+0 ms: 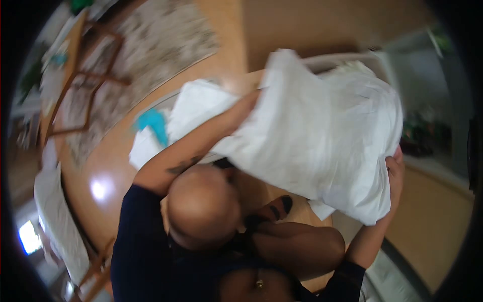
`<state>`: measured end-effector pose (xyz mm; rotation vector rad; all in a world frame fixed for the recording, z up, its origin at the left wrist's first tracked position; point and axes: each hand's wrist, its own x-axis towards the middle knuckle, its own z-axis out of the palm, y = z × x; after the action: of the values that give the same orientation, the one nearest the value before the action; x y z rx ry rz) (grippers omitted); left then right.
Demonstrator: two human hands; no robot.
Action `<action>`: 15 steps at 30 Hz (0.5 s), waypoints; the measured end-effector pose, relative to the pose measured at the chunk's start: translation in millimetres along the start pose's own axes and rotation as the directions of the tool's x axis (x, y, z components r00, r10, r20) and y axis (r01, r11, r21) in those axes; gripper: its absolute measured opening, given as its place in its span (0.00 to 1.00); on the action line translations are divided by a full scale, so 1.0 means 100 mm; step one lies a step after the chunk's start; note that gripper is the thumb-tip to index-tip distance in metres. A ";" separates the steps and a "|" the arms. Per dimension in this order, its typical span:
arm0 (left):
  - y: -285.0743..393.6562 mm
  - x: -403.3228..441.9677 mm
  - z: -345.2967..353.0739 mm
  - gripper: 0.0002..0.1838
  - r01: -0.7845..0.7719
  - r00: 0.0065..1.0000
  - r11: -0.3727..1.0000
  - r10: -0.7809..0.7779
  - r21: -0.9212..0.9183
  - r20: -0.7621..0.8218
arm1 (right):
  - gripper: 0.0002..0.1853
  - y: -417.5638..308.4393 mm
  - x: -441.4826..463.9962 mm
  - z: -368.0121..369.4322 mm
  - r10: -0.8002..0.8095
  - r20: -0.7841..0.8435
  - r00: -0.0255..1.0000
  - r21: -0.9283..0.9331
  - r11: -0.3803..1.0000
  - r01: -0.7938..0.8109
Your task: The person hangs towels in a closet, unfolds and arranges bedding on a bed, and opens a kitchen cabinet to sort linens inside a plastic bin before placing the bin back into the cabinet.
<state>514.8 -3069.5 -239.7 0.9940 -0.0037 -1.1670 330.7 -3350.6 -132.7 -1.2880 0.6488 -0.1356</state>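
A large piece of white cloth (pixel 322 136), wide and full of soft folds, is stretched between my two hands above my lap. My left hand (pixel 255 100) reaches in at its left side, where the cloth rises to a peak; the fingers are hidden behind the fabric. On the right edge, my right hand (pixel 395 168) is closed around the gathered cloth, with some fingertips showing. Whether the cloth is a single layer or a filled case, I cannot tell.
More white cloth (pixel 198 108) and a turquoise cloth (pixel 152 123) lie left of my left arm. A wooden chair (pixel 83 85) stands at the upper left, by a patterned rug (pixel 161 45) on the wooden floor. Green plants (pixel 427 133) are at the right.
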 end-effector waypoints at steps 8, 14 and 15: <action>-0.13 0.09 -0.01 0.31 -0.267 0.963 0.937 0.251 0.226 0.097 | 0.23 0.60 0.20 1.57 -0.041 0.517 0.855 -0.473 0.819 0.325; 0.01 -0.34 -0.22 0.23 -0.402 0.916 0.895 0.394 0.194 0.079 | 0.21 0.46 0.02 1.96 -0.035 0.626 0.779 -0.389 0.852 0.351; 0.08 -0.45 -0.28 0.22 -0.441 0.897 0.861 0.426 0.254 0.114 | 0.21 0.39 0.04 1.97 -0.033 0.637 0.770 -0.383 0.853 0.353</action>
<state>514.7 -3016.4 -229.9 1.1319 -0.4259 -0.7845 425.6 -3174.3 -144.6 -1.7750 -0.0443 0.2933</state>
